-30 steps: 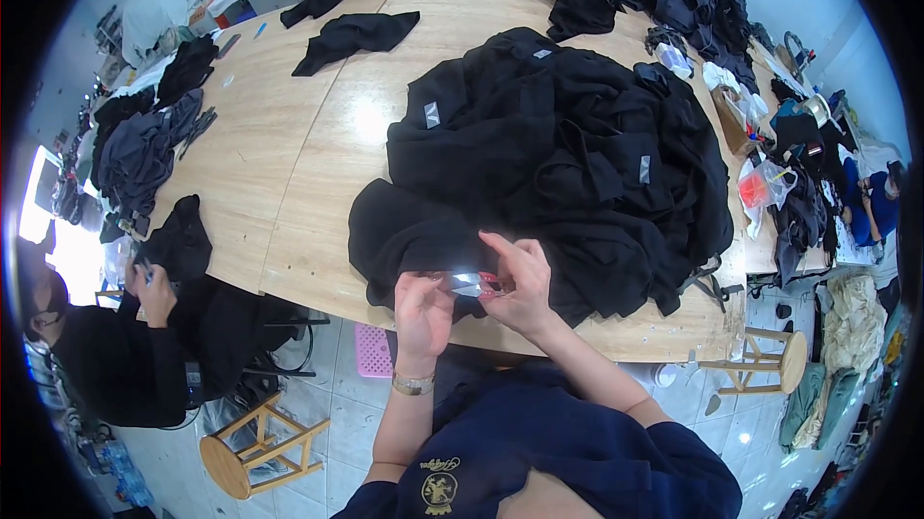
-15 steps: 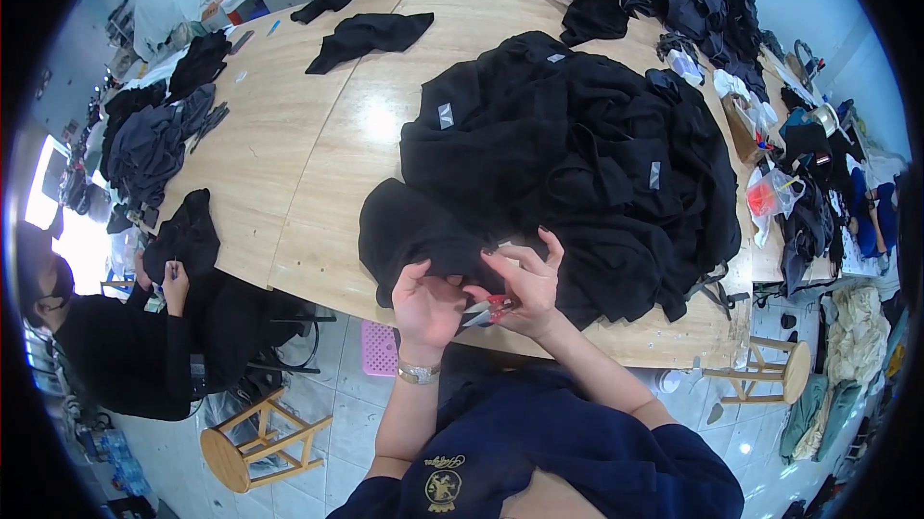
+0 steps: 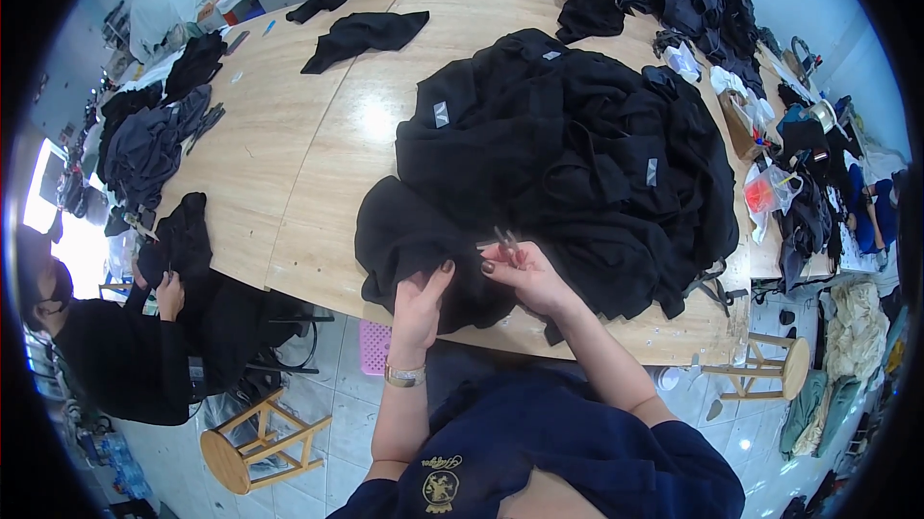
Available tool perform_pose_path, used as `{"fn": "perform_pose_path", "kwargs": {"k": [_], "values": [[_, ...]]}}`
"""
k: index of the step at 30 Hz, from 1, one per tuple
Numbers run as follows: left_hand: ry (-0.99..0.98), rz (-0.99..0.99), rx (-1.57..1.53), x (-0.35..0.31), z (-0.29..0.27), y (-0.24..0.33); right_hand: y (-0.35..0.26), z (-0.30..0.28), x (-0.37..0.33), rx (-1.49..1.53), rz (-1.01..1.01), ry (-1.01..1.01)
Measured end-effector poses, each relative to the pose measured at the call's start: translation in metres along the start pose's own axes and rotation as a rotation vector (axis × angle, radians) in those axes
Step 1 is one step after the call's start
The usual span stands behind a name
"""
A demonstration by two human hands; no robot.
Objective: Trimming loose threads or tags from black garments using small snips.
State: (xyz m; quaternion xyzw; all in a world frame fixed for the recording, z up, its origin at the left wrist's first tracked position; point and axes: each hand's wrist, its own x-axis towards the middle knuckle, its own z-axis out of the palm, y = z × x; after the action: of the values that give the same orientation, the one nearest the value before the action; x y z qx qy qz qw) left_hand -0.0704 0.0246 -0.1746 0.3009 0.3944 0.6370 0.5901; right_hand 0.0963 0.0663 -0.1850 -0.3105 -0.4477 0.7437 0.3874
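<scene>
My left hand (image 3: pixel 421 307) is closed on the near edge of a black garment (image 3: pixel 390 230), thumb on top and the fingers partly under the cloth. Close to its right, my right hand (image 3: pixel 529 278) is also closed, its thumb against the garment's edge. Narrow, reddish tips of the thread snips (image 3: pixel 506 240) stick up beyond my right fingers; the rest of the snips is hidden. Part of the garment hangs over the table's near edge between my hands.
A large heap of black garments (image 3: pixel 577 134) with small pale labels covers the wooden table (image 3: pixel 298 134) ahead. A person (image 3: pixel 125 346) sits at the left with dark cloth. Two people work across the table. Wooden stools (image 3: pixel 226 456) stand on the floor; clutter lines the right.
My hands were raised with fingers apart and the red-handled snips' blades pointing left. Now both hands have closed on the cloth, and the snips point away from me.
</scene>
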Motion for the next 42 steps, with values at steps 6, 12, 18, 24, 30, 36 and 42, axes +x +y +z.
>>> {"fn": "perform_pose_path", "kwargs": {"k": [6,12,18,24,30,36,42], "values": [[-0.336,-0.586,-0.893,0.005,-0.023,-0.011,0.013,0.001,0.007,0.139,-0.012,0.117],[-0.074,-0.546,-0.816,-0.001,-0.004,-0.004,0.001,0.008,0.006,-0.429,-0.148,0.279],[0.108,-0.357,-0.646,-0.007,0.022,-0.003,-0.004,0.013,0.002,-0.911,-0.604,0.508],[0.040,-0.272,-0.600,-0.012,0.015,-0.020,-0.007,0.031,-0.007,-1.119,-0.793,0.399],[0.078,-0.342,-0.600,-0.008,0.025,-0.005,0.007,0.026,-0.013,-0.753,-0.671,0.409],[0.078,-0.349,-0.599,-0.006,0.028,0.001,-0.001,0.026,-0.014,-0.054,-0.388,0.501],[0.109,-0.245,-0.443,-0.009,0.022,-0.012,-0.008,0.030,-0.016,-1.058,-0.756,0.472]]}}
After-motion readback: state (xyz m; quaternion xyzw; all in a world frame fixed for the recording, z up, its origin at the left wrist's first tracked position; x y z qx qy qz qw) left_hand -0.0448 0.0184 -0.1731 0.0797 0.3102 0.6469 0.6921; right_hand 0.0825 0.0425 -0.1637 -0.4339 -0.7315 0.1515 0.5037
